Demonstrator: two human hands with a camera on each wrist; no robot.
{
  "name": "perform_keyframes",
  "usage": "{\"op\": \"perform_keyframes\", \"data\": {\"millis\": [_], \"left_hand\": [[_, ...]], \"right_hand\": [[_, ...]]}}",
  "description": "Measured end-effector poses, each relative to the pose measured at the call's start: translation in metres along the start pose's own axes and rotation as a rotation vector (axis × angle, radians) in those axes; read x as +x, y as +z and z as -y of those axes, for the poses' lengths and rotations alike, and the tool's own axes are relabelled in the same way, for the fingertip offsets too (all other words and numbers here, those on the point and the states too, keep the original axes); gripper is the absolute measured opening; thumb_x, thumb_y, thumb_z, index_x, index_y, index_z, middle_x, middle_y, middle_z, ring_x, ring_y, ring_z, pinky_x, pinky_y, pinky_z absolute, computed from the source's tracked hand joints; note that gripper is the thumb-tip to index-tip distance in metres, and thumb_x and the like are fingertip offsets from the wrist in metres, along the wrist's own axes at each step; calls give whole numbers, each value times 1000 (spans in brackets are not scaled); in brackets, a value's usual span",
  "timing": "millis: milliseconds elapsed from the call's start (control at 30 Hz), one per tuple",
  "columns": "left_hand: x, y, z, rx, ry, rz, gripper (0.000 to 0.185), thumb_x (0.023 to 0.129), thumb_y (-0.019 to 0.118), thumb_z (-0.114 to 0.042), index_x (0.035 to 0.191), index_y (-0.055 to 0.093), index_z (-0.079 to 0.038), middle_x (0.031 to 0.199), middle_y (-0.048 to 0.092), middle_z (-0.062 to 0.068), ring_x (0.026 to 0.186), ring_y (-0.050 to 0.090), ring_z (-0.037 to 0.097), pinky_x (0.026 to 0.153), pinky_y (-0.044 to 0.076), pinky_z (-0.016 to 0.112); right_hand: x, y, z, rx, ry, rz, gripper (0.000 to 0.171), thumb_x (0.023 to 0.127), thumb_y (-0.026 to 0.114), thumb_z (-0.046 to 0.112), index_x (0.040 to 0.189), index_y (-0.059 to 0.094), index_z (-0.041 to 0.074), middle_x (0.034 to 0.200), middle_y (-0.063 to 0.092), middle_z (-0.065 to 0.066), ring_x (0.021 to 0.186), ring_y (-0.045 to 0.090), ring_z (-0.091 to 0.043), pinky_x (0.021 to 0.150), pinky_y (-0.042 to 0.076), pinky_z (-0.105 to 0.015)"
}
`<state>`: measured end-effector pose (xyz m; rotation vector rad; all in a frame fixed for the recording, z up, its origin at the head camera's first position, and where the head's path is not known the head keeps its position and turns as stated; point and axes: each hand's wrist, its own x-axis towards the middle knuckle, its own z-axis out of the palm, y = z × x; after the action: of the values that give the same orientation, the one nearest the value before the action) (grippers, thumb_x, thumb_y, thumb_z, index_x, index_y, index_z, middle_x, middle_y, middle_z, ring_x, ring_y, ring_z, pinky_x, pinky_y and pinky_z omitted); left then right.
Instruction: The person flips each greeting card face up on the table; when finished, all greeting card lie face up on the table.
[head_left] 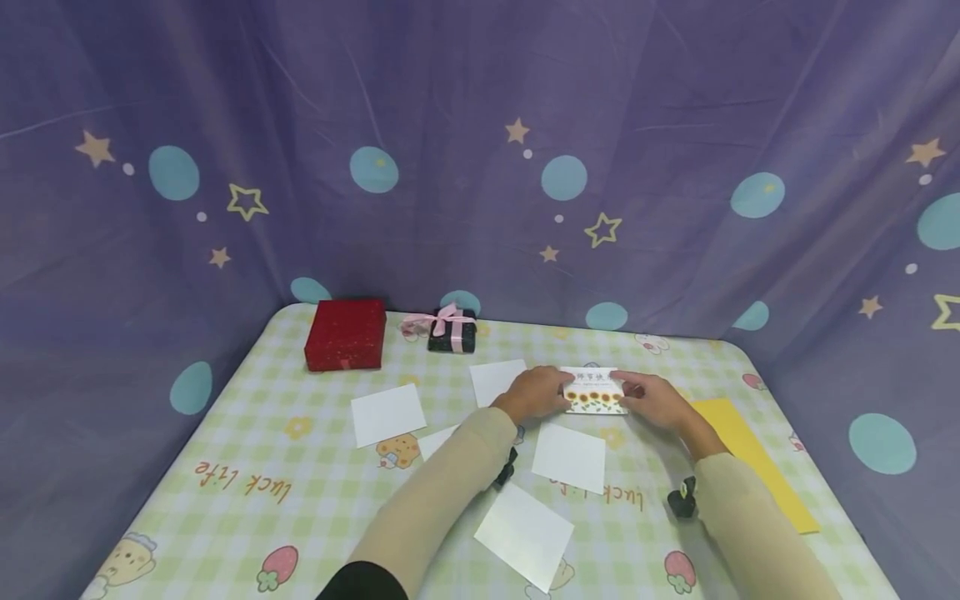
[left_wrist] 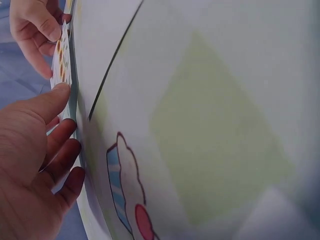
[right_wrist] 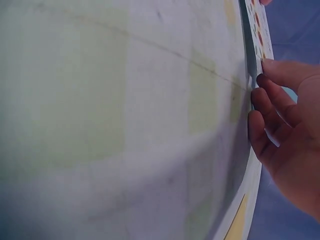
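Two hands, left hand and right hand, pinch one sunflower card among five blank cards.

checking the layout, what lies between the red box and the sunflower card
In the head view, between the red box and the sunflower card lie a small black box with a pink ribbon and one blank white card.

The worktop wears pale green-and-white checks; the card shows orange sunflowers; one box is red, the envelope yellow, the backdrop purple with stars.
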<state>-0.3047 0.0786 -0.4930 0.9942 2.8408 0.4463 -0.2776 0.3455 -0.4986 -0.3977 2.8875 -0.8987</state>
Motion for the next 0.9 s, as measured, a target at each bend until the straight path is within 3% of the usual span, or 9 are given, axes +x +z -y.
{"op": "perform_keyframes", "data": {"millis": [200,367,700,900], "left_hand": [[3,4,-2,98,3,-24,38,93,73,-38,128,68,-23,114,71,0,105,66,18,87,54,36],[3,4,-5,154,1,-5,42,95,71,-41,133,66,-24,117,68,2,107,65,19,88,55,37],[0,2,-6,211,-11,12,46,95,69,-46,137,65,-27,119,68,4,108,64,20,89,55,38],[0,4,-5,171,0,15,45,98,65,-43,139,64,-24,122,67,4,111,63,21,93,54,38]], "right_hand": [[4,3,-1,-42,-17,-4,49,95,69,11,142,58,4,102,69,-11,93,66,-22,88,52,-44],[5,5,-1,-60,-15,8,48,95,67,9,142,59,4,98,64,-10,85,56,-17,81,48,-39],[5,6,-4,-97,21,46,45,96,64,13,141,61,7,96,57,-10,86,50,-20,82,44,-39],[3,6,-4,-97,3,48,45,96,64,12,141,61,7,93,58,-8,84,49,-18,80,44,-38]]}}
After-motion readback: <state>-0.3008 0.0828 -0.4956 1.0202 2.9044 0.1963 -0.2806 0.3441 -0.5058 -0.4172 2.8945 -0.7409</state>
